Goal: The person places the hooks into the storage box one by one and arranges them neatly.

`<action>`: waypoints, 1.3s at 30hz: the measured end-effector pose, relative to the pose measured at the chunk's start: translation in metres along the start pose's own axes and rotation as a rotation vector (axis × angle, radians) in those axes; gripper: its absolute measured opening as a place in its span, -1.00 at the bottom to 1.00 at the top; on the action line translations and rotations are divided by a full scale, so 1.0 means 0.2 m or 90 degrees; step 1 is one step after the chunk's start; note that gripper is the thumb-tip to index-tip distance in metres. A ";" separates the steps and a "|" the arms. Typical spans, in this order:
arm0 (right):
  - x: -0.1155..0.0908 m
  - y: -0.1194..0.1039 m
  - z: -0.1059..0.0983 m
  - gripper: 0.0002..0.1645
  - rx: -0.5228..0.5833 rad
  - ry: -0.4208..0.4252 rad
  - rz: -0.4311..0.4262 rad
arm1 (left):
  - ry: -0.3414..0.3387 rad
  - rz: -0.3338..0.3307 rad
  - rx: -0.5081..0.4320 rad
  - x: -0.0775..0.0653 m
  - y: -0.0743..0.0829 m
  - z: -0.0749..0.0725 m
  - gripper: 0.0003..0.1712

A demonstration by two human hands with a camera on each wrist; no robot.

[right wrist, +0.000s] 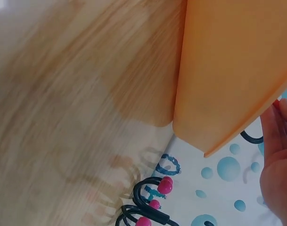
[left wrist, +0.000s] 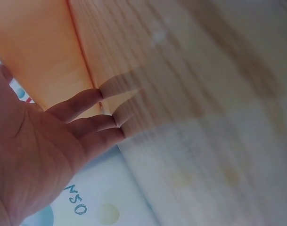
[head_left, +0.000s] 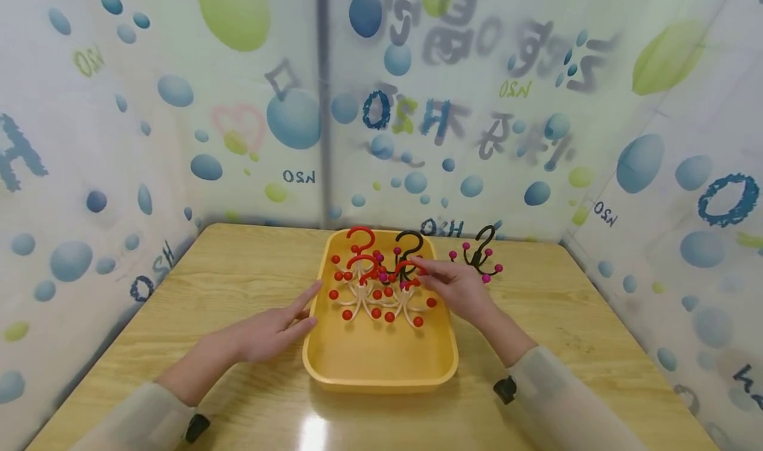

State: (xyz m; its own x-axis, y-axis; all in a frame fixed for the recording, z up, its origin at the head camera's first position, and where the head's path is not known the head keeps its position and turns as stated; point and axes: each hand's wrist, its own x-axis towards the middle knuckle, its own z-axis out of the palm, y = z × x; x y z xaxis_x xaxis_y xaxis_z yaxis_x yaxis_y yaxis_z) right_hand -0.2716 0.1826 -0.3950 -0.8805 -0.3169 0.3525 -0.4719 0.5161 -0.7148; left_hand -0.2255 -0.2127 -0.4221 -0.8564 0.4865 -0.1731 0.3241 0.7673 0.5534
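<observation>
A yellow plastic tray stands on the table with several claw-shaped hangers in its far half. My right hand pinches the red hook of a white hanger with red ball tips, over the tray's right side. To its left is another white hanger with the same red hook and balls. A black hanger with magenta balls lies behind them, beside a further red hook. My left hand rests against the tray's left side, its fingers fairly straight; fingertips meet the tabletop.
Outside the tray, near its far right corner, a black hanger with magenta ball tips lies on the wooden table. A patterned curtain with blue and green spots encloses the table at the back and both sides.
</observation>
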 end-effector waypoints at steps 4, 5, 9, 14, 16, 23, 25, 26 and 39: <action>0.00 0.01 -0.02 -0.50 -0.004 0.002 -0.020 | 0.000 -0.001 0.001 0.00 0.00 0.00 -0.11; 0.01 0.01 -0.02 -0.50 -0.005 0.001 -0.024 | 0.000 -0.001 0.001 0.00 0.00 0.01 -0.11; 0.01 0.02 -0.02 -0.51 -0.010 -0.004 -0.027 | 0.003 -0.001 -0.005 0.00 0.01 0.01 -0.12; 0.00 0.03 -0.01 -0.50 -0.033 -0.001 -0.030 | 0.002 -0.002 -0.010 -0.01 0.00 0.01 -0.12; 0.00 0.04 -0.01 -0.50 -0.041 0.000 -0.039 | 0.002 -0.002 -0.010 -0.01 0.00 0.01 -0.11; -0.01 0.04 -0.02 -0.45 -0.054 0.012 -0.059 | 0.008 0.009 -0.003 -0.01 0.00 0.01 -0.12; -0.01 0.03 -0.04 -0.41 -0.053 0.004 -0.049 | 0.010 0.011 -0.004 -0.01 0.00 0.01 -0.12; -0.01 0.03 -0.05 -0.40 -0.054 -0.001 -0.040 | 0.010 0.011 -0.005 -0.01 0.00 0.01 -0.12; -0.02 0.21 -0.43 -0.45 -0.084 0.123 0.118 | 0.009 0.007 -0.001 -0.01 0.01 0.01 -0.13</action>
State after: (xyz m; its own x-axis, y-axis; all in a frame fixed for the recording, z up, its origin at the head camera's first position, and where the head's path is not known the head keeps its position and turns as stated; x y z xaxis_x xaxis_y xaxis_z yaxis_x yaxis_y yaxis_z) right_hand -0.2928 0.2745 -0.3745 -0.9386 -0.0568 0.3403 -0.2926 0.6538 -0.6978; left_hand -0.2235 -0.2114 -0.4222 -0.8584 0.4892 -0.1546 0.3335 0.7609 0.5566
